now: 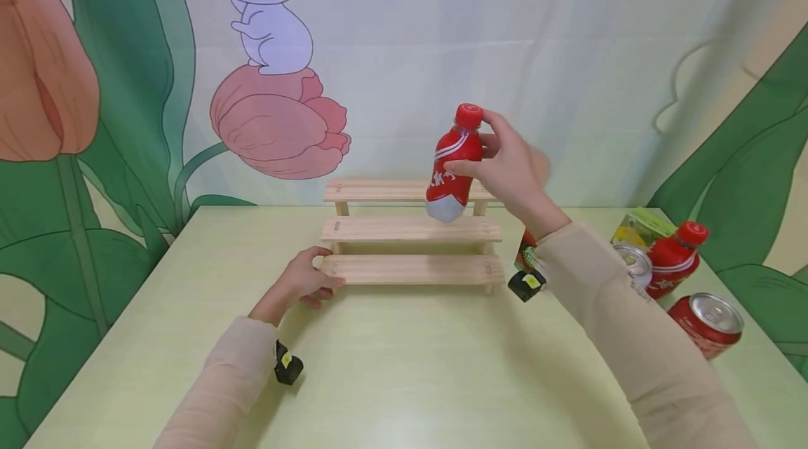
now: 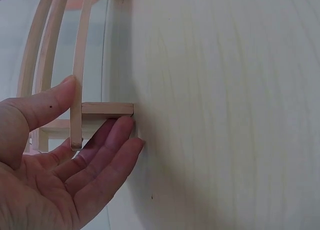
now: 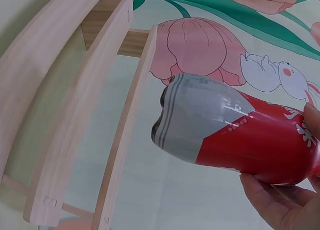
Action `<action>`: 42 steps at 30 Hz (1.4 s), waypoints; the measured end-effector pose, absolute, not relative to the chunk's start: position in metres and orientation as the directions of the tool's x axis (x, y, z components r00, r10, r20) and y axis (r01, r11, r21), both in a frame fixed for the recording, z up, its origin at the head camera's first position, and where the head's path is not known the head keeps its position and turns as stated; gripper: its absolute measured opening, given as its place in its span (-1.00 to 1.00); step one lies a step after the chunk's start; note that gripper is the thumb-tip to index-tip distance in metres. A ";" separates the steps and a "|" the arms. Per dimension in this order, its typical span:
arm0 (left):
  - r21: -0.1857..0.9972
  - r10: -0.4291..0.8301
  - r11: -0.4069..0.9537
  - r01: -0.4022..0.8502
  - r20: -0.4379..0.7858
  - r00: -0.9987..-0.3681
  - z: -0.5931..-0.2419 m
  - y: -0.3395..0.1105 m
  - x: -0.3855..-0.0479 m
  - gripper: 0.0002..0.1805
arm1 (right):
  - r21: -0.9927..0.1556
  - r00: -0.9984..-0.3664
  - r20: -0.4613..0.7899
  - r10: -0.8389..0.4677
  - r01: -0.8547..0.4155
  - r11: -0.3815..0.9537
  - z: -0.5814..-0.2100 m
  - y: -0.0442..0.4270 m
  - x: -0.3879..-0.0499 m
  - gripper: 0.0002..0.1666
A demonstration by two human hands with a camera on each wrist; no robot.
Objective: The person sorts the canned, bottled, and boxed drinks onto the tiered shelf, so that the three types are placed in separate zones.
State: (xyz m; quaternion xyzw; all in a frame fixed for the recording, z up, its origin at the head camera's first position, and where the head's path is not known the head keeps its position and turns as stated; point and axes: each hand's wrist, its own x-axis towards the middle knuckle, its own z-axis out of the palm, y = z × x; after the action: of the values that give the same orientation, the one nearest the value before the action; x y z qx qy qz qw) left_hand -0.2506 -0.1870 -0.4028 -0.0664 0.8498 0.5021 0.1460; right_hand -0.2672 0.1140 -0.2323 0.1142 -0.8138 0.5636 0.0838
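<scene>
A red bottle with a pale base point(image 1: 449, 175) is held in the air by my right hand point(image 1: 513, 167), above and in front of the wooden three-tier rack point(image 1: 410, 228). In the right wrist view the bottle point(image 3: 225, 130) lies tilted, its base toward the rack point(image 3: 80, 109) and apart from it, fingers point(image 3: 275, 202) round its upper part. My left hand point(image 1: 307, 278) is at the left end of the lowest tier. The left wrist view shows the thumb point(image 2: 57, 102) against that tier's board point(image 2: 78, 79) and the other fingers curled round by the support point(image 2: 107, 108).
On the right of the table point(image 1: 391, 379) stand another red bottle point(image 1: 674, 263), a silver-topped can point(image 1: 633, 263), a red can point(image 1: 707, 323) and a green-yellow carton point(image 1: 640, 228). A red and green item point(image 1: 525, 252) is partly hidden behind my right forearm. A printed curtain point(image 1: 404, 70) hangs behind.
</scene>
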 end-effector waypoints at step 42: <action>0.795 0.039 0.570 -0.208 -0.279 -0.960 -0.400 -0.189 -0.252 -0.32 | -0.866 -0.942 0.332 -0.051 -0.326 0.380 -0.259 0.020 -0.333 -0.10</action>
State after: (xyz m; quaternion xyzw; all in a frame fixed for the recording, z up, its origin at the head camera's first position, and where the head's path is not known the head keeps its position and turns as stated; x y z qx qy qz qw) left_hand -0.2516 -0.1891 -0.4002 -0.0484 0.8758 0.4612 0.1338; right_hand -0.3334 0.0204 -0.2595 0.1147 -0.8211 0.5447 0.1261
